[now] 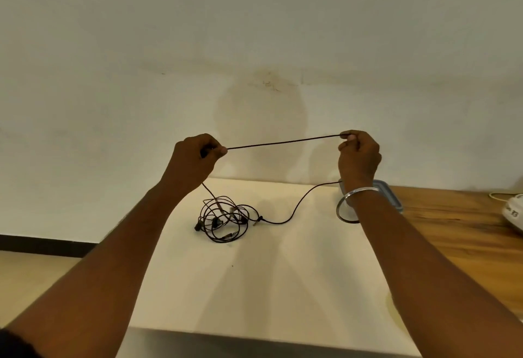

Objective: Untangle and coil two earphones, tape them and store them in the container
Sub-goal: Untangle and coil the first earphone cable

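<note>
A black earphone cable (283, 142) is stretched taut in the air between my two raised hands. My left hand (195, 159) pinches one end of the stretch, and my right hand (358, 156) pinches the other. From each hand the cable drops to a tangled heap of black earphones (225, 220) lying on the white table (254, 287). A clear container with a grey-blue lid (392, 197) stands behind my right wrist, mostly hidden by it.
A wooden tabletop (458, 233) adjoins the white table on the right, with a white object (513, 213) and a thin white cord at its far right edge. A plain wall rises right behind the tables. Floor shows at the left.
</note>
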